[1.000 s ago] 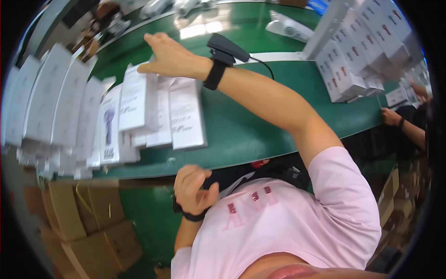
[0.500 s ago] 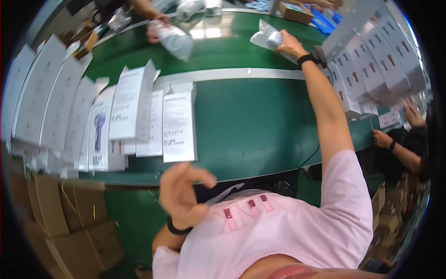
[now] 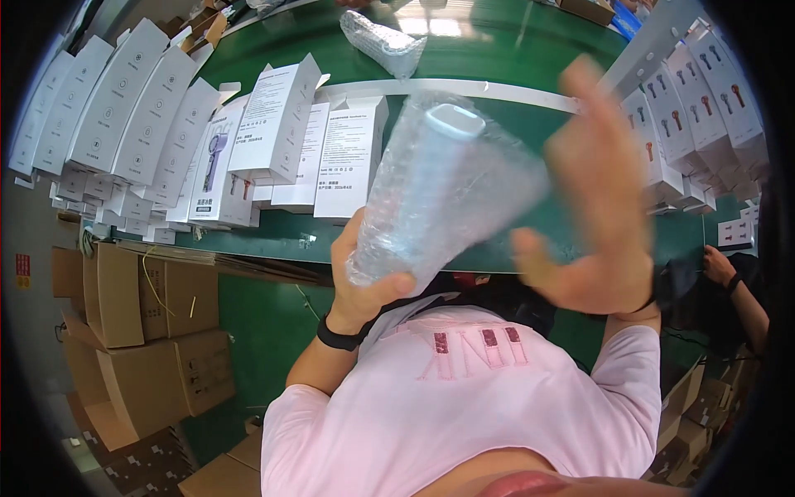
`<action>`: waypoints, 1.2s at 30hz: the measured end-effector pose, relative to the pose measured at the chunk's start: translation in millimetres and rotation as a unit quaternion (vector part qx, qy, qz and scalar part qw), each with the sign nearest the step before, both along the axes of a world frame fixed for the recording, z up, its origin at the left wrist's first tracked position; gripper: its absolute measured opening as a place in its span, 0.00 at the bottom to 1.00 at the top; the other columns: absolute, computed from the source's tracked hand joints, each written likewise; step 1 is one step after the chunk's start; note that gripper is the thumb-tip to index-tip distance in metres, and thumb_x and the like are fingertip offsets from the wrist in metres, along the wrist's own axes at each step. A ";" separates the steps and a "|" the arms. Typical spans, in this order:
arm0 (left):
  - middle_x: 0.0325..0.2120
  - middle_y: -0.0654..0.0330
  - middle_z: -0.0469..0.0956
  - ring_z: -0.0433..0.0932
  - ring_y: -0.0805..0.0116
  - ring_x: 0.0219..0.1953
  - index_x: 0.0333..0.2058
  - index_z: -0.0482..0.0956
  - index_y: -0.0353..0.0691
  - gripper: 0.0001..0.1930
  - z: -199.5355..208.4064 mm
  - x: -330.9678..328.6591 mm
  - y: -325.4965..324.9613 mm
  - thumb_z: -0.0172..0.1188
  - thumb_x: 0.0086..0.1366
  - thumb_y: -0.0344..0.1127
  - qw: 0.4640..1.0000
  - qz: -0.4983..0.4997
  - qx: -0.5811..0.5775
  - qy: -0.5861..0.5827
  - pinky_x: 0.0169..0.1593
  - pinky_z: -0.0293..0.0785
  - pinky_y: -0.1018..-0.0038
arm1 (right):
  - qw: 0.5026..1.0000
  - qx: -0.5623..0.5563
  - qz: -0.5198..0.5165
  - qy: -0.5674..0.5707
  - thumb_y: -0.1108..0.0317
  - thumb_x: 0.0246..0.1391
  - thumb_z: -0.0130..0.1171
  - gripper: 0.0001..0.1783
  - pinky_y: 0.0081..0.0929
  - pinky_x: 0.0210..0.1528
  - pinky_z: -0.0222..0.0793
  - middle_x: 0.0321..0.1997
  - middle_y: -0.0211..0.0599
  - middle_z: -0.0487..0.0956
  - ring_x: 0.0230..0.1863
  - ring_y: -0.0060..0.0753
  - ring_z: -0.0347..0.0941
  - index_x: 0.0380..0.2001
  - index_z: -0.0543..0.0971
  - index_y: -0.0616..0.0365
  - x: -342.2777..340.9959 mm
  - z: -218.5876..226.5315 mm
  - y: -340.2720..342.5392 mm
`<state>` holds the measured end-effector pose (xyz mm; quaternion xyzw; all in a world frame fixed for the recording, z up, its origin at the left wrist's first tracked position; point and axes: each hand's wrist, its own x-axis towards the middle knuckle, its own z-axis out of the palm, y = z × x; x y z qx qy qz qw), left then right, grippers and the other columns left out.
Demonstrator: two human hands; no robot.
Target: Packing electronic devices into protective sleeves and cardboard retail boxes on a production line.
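In my left hand (image 3: 354,277) is a clear bubble-wrap bag (image 3: 489,178), gripped at its lower end, the thumb across the front. Inside it lies a long pale blue device with an oval end (image 3: 456,121), tilted up and to the right; the wrap hides its full shape. To the right of the bag, my right hand (image 3: 592,207) is raised and smeared by motion, fingers and thumb apart, holding nothing. Left of the bag, a white printed carton (image 3: 346,153) stands on the green table (image 3: 530,240), beside another carton picturing a purple handheld fan (image 3: 217,157).
Several tall white cartons (image 3: 124,99) crowd the left side, and more stacked cartons (image 3: 704,99) stand at the right. Beyond a white rail (image 3: 497,89), another bubble-wrapped item (image 3: 383,43) lies on a green belt. Brown cardboard boxes (image 3: 157,364) sit low on the left. Another person's hand (image 3: 718,265) is at right.
My right hand has come back from the far belt, and the wrapped device is now in my left hand. The other wrapped item has left the co-worker's hand and lies on the belt.
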<state>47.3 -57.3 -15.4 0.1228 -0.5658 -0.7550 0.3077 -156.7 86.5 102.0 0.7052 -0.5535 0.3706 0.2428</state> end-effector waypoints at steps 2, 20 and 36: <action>0.56 0.48 0.71 0.71 0.60 0.56 0.58 0.69 0.29 0.43 3.7 -2.4 -6.2 0.78 0.46 0.43 0.982 0.037 -0.184 -0.005 0.58 0.67 0.66 | 0.989 0.016 -0.036 -0.140 0.78 0.61 0.47 0.21 0.34 0.63 0.64 0.58 0.52 0.74 0.59 0.44 0.72 0.57 0.71 0.71 -13.1 25.6 22.8; 0.58 0.45 0.62 0.70 0.49 0.57 0.57 0.64 0.47 0.41 -7.2 42.2 -53.7 0.79 0.48 0.40 0.815 0.314 -0.487 0.030 0.57 0.71 0.58 | 0.880 0.352 -0.218 -0.232 0.29 0.38 0.63 0.46 0.39 0.50 0.74 0.45 0.59 0.81 0.48 0.53 0.79 0.38 0.82 0.70 -181.4 -146.7 -360.6; 0.62 0.48 0.63 0.66 0.59 0.61 0.60 0.65 0.40 0.42 -30.4 48.0 -26.5 0.79 0.49 0.41 0.962 0.224 -0.107 0.111 0.63 0.62 0.63 | 0.857 0.386 -0.340 -0.043 0.59 0.44 0.60 0.37 0.48 0.46 0.73 0.43 0.56 0.80 0.43 0.57 0.77 0.59 0.68 0.60 -103.4 -86.6 -113.1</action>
